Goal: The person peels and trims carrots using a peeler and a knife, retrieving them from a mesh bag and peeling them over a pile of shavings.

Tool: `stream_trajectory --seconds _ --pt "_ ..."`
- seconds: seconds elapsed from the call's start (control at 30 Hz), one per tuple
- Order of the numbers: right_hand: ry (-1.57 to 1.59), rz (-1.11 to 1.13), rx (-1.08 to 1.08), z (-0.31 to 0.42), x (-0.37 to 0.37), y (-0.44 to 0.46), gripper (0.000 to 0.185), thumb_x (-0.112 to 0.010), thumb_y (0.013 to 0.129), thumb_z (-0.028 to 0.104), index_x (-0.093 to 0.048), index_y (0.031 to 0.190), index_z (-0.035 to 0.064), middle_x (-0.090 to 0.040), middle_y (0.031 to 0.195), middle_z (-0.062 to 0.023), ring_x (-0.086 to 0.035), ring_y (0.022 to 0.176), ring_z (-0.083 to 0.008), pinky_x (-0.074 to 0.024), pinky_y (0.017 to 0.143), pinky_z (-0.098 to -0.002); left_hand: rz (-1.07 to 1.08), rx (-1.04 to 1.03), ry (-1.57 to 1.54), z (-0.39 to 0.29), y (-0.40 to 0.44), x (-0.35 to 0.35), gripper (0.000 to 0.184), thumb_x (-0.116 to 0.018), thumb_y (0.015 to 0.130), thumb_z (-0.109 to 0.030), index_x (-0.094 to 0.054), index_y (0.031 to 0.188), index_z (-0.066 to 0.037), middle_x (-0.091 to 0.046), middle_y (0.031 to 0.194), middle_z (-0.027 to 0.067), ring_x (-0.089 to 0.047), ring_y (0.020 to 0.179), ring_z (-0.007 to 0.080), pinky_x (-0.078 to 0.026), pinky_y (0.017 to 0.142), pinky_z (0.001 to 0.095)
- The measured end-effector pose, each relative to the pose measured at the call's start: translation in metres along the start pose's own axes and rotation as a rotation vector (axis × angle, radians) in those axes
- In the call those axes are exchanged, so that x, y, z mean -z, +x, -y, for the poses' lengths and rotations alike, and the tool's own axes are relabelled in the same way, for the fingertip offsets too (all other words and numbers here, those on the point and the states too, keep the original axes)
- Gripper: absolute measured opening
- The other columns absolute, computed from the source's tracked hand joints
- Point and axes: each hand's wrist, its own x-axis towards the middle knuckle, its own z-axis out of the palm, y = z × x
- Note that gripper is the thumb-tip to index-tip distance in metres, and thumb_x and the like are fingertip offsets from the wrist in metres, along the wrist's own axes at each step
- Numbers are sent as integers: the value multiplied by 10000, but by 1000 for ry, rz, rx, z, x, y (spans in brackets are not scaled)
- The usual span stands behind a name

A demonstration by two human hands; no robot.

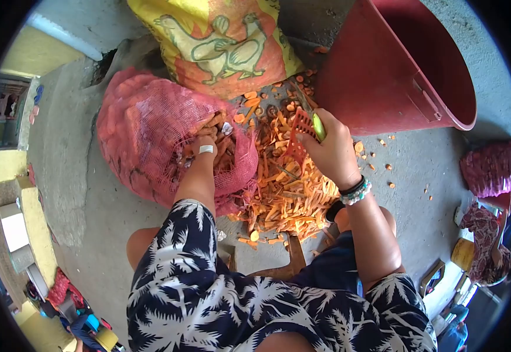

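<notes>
My left hand (204,142) reaches into the open mouth of a pink mesh sack (144,126) full of carrots (225,149). Its fingers are hidden among them, and a white patch or band shows near the wrist. My right hand (335,146) is closed round the green handle (319,127) of what looks like a knife, with a dull narrow blade (302,97) pointing away from me. Beside that hand, a red perforated plastic piece (293,141) stands over the peelings; whether the hand touches it I cannot tell. Orange carrot peelings (290,205) lie heaped on the floor between my feet.
A large red bin (364,76) leans at the upper right. Behind the heap stands a yellow and orange sack (220,44) printed with chickens. Cut carrot ends (358,146) lie scattered on the concrete floor. Another mesh sack (489,167) sits far right; people are at the lower edges.
</notes>
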Motion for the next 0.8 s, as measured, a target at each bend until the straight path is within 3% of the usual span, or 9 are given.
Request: stream_trajectory --seconds 0.07,0.27,0.33,0.37,0.43,0.5,0.57,0.63,0.8 --pt "-24 -17 -22 -3 -1 2 227 -657 688 59 -503 837 -17 -549 702 -224 -545 671 -404 -436 578 -397 8 148 -98 -6 14 -12 393 -608 778 -252 -570 1069 8 -529 1175 149 -519 1076 279 -451 878 374" --pt "22 1 -58 -8 6 -2 228 -656 693 71 -517 854 -12 -555 709 -225 -553 686 -404 -439 588 -405 -141 246 -14 -8 19 -38 477 -603 798 -366 -514 1157 -64 -512 1169 122 -445 1102 274 -357 963 351" --pt "10 29 -50 -10 7 -5 301 -669 710 108 -532 953 -6 -544 695 -179 -510 596 -274 -427 590 -335 -183 232 39 0 15 -40 481 -616 790 -357 -510 1163 -72 -505 1177 125 -423 1119 281 -339 978 349" --pt "14 28 -48 -8 8 -5 301 -669 710 108 -532 953 -6 -544 695 -179 -510 596 -274 -427 590 -335 -180 115 -7 9 16 -42 527 -609 793 -357 -467 1203 -58 -504 1160 141 -441 1101 301 -356 961 379" --pt "-28 52 -23 -3 12 -6 247 -661 682 72 -545 888 3 -573 734 -211 -569 709 -384 -448 612 -404 -180 -2 -47 16 18 -46 575 -602 795 -357 -424 1243 -43 -503 1143 157 -459 1083 322 -372 944 409" --pt "-6 112 43 -8 12 -10 250 -657 677 77 -556 898 17 -581 745 -203 -575 720 -376 -454 622 -408 -361 -264 -507 19 19 -33 597 -587 804 -371 -398 1266 -42 -503 1152 190 -495 1053 334 -376 937 397" --pt "17 159 118 -13 11 -14 256 -654 672 81 -567 907 30 -590 756 -195 -580 730 -367 -460 633 -413 -230 -271 -686 -1 -20 28 644 -586 806 -390 -357 1290 -31 -499 1193 176 -517 1054 309 -383 926 377" --pt "-106 251 188 -16 10 -22 256 -636 664 86 -587 914 56 -601 769 -183 -585 742 -358 -469 655 -417 269 -394 -1367 -16 -64 73 641 -609 794 -363 -363 1263 -1 -522 1136 107 -548 972 255 -430 839 350" --pt "-43 320 179 -10 13 -36 297 -672 636 71 -577 908 1 -585 762 -184 -570 722 -345 -453 652 -372 335 -730 -1375 -33 -176 140 673 -605 789 -399 -349 1250 18 -508 1052 63 -510 939 158 -406 843 286"
